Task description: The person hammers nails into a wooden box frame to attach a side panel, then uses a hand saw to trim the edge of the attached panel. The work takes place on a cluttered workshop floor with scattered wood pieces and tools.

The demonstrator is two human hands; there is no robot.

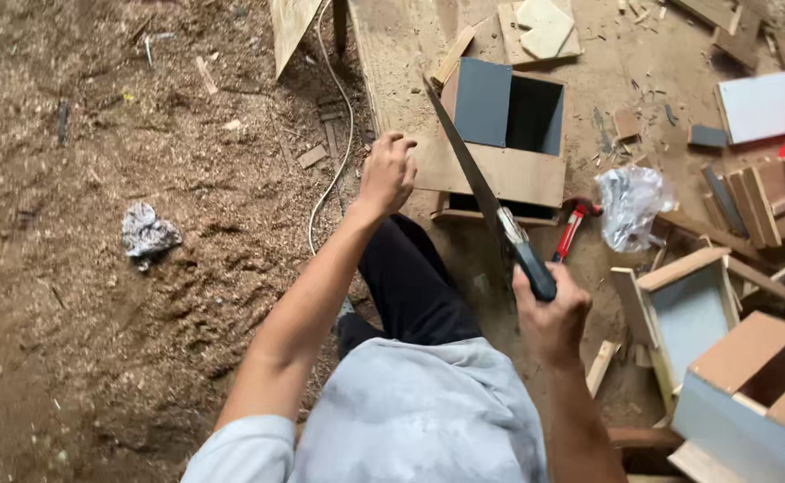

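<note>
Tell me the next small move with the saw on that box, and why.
Probably a short, light stroke along the cut. The right hand grips the handsaw, its blade lying across the wooden box, while the left hand braces the box's left edge, so it looks steadied.

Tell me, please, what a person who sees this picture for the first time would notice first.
First, the long hand saw in the middle, gripped by the right hand and laid across an open wooden box. The left hand presses on the left edge of that box. After that, the sawdust floor on the left with a crumpled grey rag, and more wooden boxes stacked at the right.
</note>
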